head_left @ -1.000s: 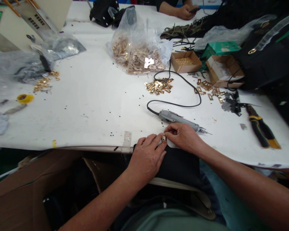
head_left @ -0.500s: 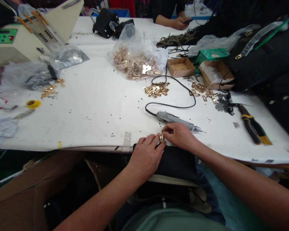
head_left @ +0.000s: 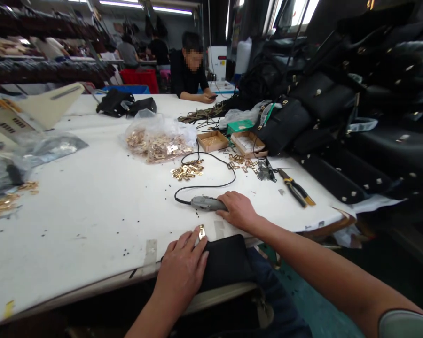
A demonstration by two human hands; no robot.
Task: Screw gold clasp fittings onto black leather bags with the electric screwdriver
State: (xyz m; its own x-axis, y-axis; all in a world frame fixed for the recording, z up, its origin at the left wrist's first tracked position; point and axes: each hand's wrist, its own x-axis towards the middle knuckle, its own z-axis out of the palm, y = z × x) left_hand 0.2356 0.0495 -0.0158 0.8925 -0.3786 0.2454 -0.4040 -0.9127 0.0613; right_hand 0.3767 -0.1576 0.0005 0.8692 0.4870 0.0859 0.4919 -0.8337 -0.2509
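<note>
My left hand (head_left: 184, 263) lies flat on a black leather bag (head_left: 225, 258) at the table's front edge, fingers stretched out. Its fingertips touch a small gold metal plate (head_left: 202, 232) at the bag's far edge. My right hand (head_left: 238, 210) is wrapped round the front part of a grey electric screwdriver (head_left: 204, 203), which lies on the white table. My palm and fingers hide the screwdriver's tip. From its back end a black cord (head_left: 206, 187) curls away.
Gold plates (head_left: 188, 170) lie in a loose pile beyond the screwdriver, before a plastic bag of gold parts (head_left: 158, 143). Pliers (head_left: 296, 188) lie to the right, near small cardboard boxes (head_left: 213, 141). Black bags (head_left: 338, 141) are stacked at right. Across the table leans a person (head_left: 186, 70).
My right hand has left the gold plate and moved right onto the screwdriver, closing round it. My left hand stays on the bag. The view has tilted up and turned right.
</note>
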